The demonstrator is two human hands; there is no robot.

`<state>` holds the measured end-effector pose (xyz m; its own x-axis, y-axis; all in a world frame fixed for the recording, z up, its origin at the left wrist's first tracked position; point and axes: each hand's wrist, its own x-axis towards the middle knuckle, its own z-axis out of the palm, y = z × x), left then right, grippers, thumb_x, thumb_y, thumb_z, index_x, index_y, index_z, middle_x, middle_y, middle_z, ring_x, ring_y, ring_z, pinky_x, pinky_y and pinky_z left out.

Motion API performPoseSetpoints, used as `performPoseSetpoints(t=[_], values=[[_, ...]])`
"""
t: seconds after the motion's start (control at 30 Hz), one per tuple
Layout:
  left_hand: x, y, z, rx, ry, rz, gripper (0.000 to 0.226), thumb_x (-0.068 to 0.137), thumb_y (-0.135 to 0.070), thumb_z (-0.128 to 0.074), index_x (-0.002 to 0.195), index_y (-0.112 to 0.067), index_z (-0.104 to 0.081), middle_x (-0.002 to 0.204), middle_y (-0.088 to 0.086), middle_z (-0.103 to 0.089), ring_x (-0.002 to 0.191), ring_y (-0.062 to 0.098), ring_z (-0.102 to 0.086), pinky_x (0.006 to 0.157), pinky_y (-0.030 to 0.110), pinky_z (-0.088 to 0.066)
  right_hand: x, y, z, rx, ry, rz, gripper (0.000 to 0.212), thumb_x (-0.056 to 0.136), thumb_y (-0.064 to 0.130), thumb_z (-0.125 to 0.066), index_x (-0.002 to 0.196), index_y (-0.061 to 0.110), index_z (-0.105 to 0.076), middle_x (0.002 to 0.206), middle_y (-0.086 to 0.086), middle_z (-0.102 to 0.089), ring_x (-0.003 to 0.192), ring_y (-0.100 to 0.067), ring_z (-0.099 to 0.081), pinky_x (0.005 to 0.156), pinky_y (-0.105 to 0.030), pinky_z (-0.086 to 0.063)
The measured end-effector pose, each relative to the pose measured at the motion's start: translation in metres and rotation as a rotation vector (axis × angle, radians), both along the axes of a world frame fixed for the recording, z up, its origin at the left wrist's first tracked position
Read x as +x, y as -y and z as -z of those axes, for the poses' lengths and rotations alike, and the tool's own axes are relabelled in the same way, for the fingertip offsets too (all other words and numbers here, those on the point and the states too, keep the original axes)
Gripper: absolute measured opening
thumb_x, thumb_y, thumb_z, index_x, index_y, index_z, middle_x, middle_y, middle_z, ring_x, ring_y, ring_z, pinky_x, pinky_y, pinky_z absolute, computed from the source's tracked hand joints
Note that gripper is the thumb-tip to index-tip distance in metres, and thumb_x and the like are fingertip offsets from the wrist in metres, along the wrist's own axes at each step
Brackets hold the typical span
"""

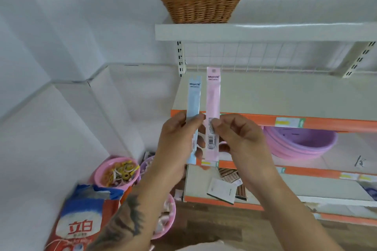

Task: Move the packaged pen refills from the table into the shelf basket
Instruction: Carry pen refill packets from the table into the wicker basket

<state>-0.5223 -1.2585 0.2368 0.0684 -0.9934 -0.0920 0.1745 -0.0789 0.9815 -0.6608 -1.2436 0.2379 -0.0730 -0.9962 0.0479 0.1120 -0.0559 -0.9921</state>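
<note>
Left hand (pixel 179 136) pinching blue pack (pixel 193 100), right hand (pixel 238 134) pink pack (pixel 213 98) (both upright)

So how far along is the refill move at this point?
Midway. Both packs are in hand: the left hand grips the blue refill pack and the right hand pinches the pink refill pack, both upright. Neither has reached the wicker basket on the white shelf above. The basket already holds something; unclear what.

Rough woven wicker basket (pixel 202 4)

Two refill packets (pixel 213 108) — one basket (pixel 202 2) — two hands (pixel 179 140).
</note>
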Motion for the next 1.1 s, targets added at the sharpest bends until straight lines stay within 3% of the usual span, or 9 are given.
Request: performPoseSetpoints(t=[0.1,0.2,0.3,0.4,0.47,0.6,0.73,0.93,1.1], values=[[-0.022,0.022,-0.016,-0.099,0.003,0.008,0.016,0.099,-0.019,-0.065,0.098,-0.007,-0.075,0.076,0.019,-0.069,0.064,0.033,-0.064,0.057,0.038,-0.048,-0.018,0.024,-0.015,-0.080,0.023,-0.001,0.018,0.098,0.021,-0.070,0.096,0.003,-0.071,0.087,-0.021,-0.074,0.081,-0.051,-0.068,0.078,-0.066,-0.056],[-0.034,0.037,-0.027,-0.141,-0.085,0.010,0.015,0.098,-0.019,-0.066,0.099,-0.007,-0.076,0.085,0.022,-0.071,0.074,0.035,-0.067,0.068,0.045,-0.053,-0.025,0.042,-0.028,-0.133,0.061,-0.009,0.023,0.092,0.029,-0.069,0.095,0.005,-0.071,0.086,-0.020,-0.072,0.079,-0.053,-0.066,0.071,-0.070,-0.055],[-0.036,0.044,-0.031,-0.167,-0.112,0.011,0.025,0.094,-0.032,-0.070,0.101,-0.009,-0.076,0.086,0.028,-0.068,0.071,0.045,-0.064,0.066,0.047,-0.054,-0.023,0.055,-0.035,-0.182,0.086,-0.038,0.015,0.100,0.017,-0.067,0.097,0.003,-0.064,0.079,-0.009,-0.068,0.058,-0.034,-0.065,0.055,-0.047,-0.059],[-0.033,0.052,-0.035,-0.165,-0.098,-0.018,0.034,0.093,-0.039,-0.071,0.099,-0.005,-0.074,0.074,0.030,-0.057,0.059,0.033,-0.053,0.052,0.032,-0.044,-0.018,0.065,-0.042,-0.220,0.122,-0.070,0.015,0.100,0.010,-0.061,0.101,-0.005,-0.058,0.074,-0.001,-0.065,0.048,-0.016,-0.062,0.047,-0.031,-0.054],[-0.029,0.061,-0.039,-0.169,-0.113,-0.006,0.043,0.090,-0.039,-0.070,0.104,0.001,-0.070,0.075,0.028,-0.052,0.061,0.030,-0.048,0.050,0.029,-0.040,-0.015,0.073,-0.046,-0.227,0.111,-0.075,0.016,0.100,0.009,-0.061,0.101,-0.007,-0.058,0.074,0.001,-0.065,0.048,-0.014,-0.062,0.048,-0.030,-0.054],[-0.023,0.082,-0.044,-0.217,-0.129,0.066,0.040,0.092,-0.033,-0.069,0.102,0.006,-0.066,0.073,0.016,-0.052,0.060,0.027,-0.046,0.049,0.028,-0.038,-0.014,0.090,-0.050,-0.225,0.075,-0.069,0.016,0.101,0.015,-0.063,0.093,0.002,-0.062,0.079,-0.005,-0.066,0.050,-0.033,-0.063,0.057,-0.045,-0.057],[-0.015,0.105,-0.058,-0.255,-0.105,0.101,0.038,0.090,-0.031,-0.071,0.104,0.005,-0.068,0.074,0.018,-0.057,0.058,0.023,-0.048,0.048,0.028,-0.043,-0.015,0.106,-0.060,-0.248,-0.003,0.005,0.018,0.095,0.028,-0.067,0.092,0.010,-0.065,0.084,-0.016,-0.071,0.073,-0.044,-0.067,0.074,-0.058,-0.060],[-0.007,0.135,-0.080,-0.295,-0.048,0.086,0.031,0.086,-0.032,-0.073,0.097,-0.003,-0.071,0.066,0.016,-0.055,0.057,0.030,-0.048,0.048,0.029,-0.045,-0.014,0.124,-0.074,-0.477,-0.287,0.056,0.018,0.098,0.010,-0.068,0.100,0.022,-0.054,0.076,0.005,-0.067,0.070,-0.018,-0.067,0.066,-0.031,-0.053],[0.000,0.157,-0.108,-0.297,-0.066,0.149,0.035,0.089,-0.038,-0.073,0.103,-0.007,-0.070,0.078,0.019,-0.056,0.063,0.034,-0.048,0.046,0.028,-0.041,-0.012,0.143,-0.104,-0.621,-0.484,0.062,0.030,0.097,0.010,-0.067,0.112,0.033,-0.053,0.081,0.005,-0.069,0.078,-0.021,-0.068,0.071,-0.035,-0.055]])
